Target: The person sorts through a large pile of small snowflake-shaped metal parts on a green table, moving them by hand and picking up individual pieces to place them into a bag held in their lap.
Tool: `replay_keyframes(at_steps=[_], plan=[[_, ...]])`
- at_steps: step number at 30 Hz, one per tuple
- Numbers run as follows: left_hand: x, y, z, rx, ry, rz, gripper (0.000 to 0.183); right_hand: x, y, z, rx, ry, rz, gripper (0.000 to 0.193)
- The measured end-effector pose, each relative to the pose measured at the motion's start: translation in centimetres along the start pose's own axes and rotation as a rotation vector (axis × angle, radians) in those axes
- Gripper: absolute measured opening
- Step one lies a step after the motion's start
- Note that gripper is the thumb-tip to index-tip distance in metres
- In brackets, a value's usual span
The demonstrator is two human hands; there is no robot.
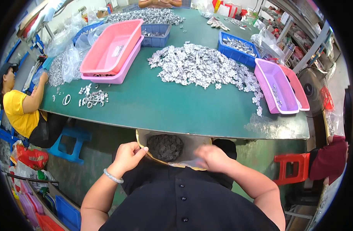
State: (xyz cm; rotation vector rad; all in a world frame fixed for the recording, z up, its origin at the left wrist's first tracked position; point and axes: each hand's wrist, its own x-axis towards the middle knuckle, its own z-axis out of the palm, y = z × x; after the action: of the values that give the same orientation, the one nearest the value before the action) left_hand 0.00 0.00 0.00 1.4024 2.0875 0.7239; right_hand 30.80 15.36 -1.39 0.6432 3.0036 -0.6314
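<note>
Below the table's front edge, at my lap, an open sack (pixel 192 143) with a yellowish rim holds a heap of small dark metal parts (pixel 168 148). My left hand (pixel 131 154) is closed on the sack's left rim, thumb over the edge; a pale bangle circles that wrist. My right hand (pixel 214 158) is at the right side of the opening, by the rim. Motion smears its fingers, so I cannot make out whether they grip anything. On the green table (pixel 145 111) in front of me lies a wide pile of small silvery metal parts (pixel 199 65).
Stacked pink trays (pixel 111 50) stand at left, with loose rings and small parts (pixel 94 99) nearby. A blue bin (pixel 238 49) and purple tray (pixel 276 86) are at right. A person in yellow (pixel 20 111) sits at left. A red stool (pixel 292 168) and fan (pixel 313 90) are at right.
</note>
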Motion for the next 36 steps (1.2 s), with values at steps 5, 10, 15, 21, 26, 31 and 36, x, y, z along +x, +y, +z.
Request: replay_keyframes(at_steps=[5,10,15,21,26,31,36], plan=[[5.9,3.9,-3.3,0.038,0.188,0.433,0.022,4.6,3.9,-7.6,0.018,0.438,-0.121,0.023],[18.3,7.2,-1.6,0.25,0.185,0.453,0.049,11.8,15.2,-12.7,-0.122,0.619,0.28,0.06],[27.1,10.9,-0.2,0.356,0.065,0.233,0.066,16.9,17.9,-14.0,-0.175,0.471,0.488,0.068],[29.6,8.6,2.6,0.352,0.038,0.263,0.05,18.6,16.1,-10.6,-0.213,0.414,0.441,0.068],[26.6,8.6,2.3,0.301,-0.043,0.326,0.049,16.9,15.0,-9.4,-0.2,0.469,0.308,0.063],[22.2,7.1,1.2,0.407,-0.129,0.417,0.058,15.0,12.0,-8.8,-0.144,0.29,0.113,0.065],[26.5,7.5,-1.2,0.311,0.055,0.355,0.07,19.7,17.2,-13.1,-0.151,0.483,0.095,0.072]])
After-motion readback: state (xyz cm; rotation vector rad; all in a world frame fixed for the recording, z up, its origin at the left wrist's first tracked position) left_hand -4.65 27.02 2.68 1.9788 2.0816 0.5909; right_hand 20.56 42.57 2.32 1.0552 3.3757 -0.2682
